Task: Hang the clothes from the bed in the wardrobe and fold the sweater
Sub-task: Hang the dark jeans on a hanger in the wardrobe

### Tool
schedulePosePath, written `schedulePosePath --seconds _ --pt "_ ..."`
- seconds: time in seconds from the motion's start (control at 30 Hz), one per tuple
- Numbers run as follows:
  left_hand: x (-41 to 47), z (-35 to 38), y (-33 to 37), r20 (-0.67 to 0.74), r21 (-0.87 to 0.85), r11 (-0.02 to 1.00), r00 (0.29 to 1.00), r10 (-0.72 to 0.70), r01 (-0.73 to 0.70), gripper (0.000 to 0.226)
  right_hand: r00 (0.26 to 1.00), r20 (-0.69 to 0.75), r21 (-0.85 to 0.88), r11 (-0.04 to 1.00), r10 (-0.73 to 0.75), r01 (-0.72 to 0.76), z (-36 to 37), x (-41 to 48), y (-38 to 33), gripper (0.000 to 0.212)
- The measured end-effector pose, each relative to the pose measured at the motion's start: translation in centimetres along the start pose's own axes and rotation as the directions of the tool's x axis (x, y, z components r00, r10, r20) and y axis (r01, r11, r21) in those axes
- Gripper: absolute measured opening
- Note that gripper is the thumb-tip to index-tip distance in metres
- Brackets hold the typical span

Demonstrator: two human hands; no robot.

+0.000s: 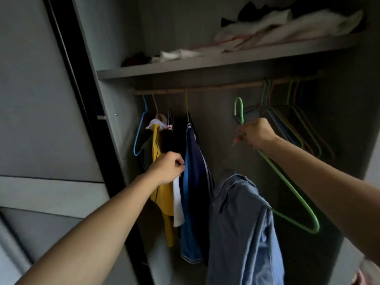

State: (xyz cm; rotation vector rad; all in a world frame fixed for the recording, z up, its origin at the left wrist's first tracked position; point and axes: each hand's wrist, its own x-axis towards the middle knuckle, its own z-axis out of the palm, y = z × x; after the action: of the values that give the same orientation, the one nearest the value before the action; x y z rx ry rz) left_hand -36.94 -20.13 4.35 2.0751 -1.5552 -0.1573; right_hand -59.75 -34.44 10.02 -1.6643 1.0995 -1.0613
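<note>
The grey wardrobe (115,128) stands open in dim light, its sliding door (41,99) pushed off to the left. A shelf (185,67) runs across the top, heaped with loose white and dark laundry (287,27). Just under it a wooden rail (226,86) crosses the compartment.

At the left end of the rail hang an empty blue hanger (139,128), a yellow garment (162,194), something dark, and a navy and blue jersey (195,192) on a thin green hook. At the right end a bunch of bare coloured hangers (296,124) is crowded together.

The person's left hand (167,169) reaches in among the hung clothes, fingers curled into a loose fist and pinching the edge of fabric between the yellow garment and the jersey; which of the pieces it holds, I cannot tell.

The right hand (257,132) is closed round the neck of a green wire hanger (287,182), just below the hook. The hook points up, clear of the rail and below it, in the gap between the jersey and the bare hangers. The hanger is tilted, one shoulder slanting down to the right. From its other side a light blue shirt (242,233) drapes down, hanging beside the jersey
</note>
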Motion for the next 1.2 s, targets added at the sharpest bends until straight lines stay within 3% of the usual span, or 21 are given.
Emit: schedulePosePath --seconds 0.23,0.4,0.57,0.7,1.03,1.2 --pt "9.0 -1.3 0.5 -0.153 0.184 0.981 0.984 0.088 -0.059 0.025 0.998 0.007 -0.034 0.997 -0.067 0.067 3.2 10.4 -2.2 0.011" --pt "14.1 -2.6 -0.2 -0.106 0.245 0.968 0.991 0.084 -0.056 0.023 0.994 0.013 -0.075 0.991 -0.111 0.112 7.4 16.8 -3.2 0.014" --pt "18.3 -4.7 -1.8 -0.037 0.23 0.962 0.986 0.163 -0.15 0.019 0.98 -0.072 -0.107 0.979 -0.183 0.175 10.1 22.1 -4.5 0.02" --pt "21.1 -6.0 -3.8 -0.108 0.299 0.923 0.952 0.286 -0.243 0.019 0.982 -0.111 -0.07 0.987 -0.15 0.143 12.4 25.2 -5.4 0.017" --pt "25.5 -6.1 -8.1 -0.277 0.221 0.92 0.884 0.377 -0.324 0.014 0.996 -0.053 0.046 0.997 -0.065 0.068 18.2 23.9 -2.0 0.021" --pt "25.3 -6.8 -7.2 -0.42 0.28 0.928 0.838 0.349 -0.247 0.016 0.996 -0.043 -0.182 0.981 -0.074 0.065 15.1 21.1 -1.7 0.023"
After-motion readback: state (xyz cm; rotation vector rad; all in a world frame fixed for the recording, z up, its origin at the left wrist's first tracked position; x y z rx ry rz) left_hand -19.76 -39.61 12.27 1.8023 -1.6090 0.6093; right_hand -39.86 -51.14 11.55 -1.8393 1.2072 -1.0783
